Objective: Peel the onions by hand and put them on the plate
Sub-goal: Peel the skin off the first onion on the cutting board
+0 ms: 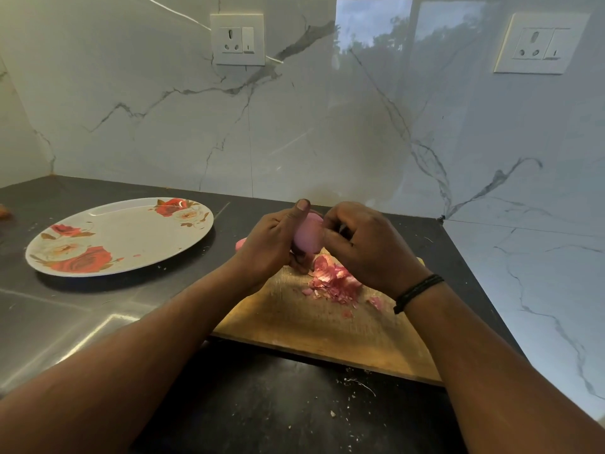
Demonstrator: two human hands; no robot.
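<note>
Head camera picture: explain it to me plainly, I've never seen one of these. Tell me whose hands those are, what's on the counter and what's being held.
There is no machine here. A person wears a camera on the head, so you look down at their own arms. The left hand grips a pink onion while the right hand picks at its skin. Below them lies a wooden cutting board with a pile of peels. A flowered plate on the dark counter holds no onions yet.
</note>
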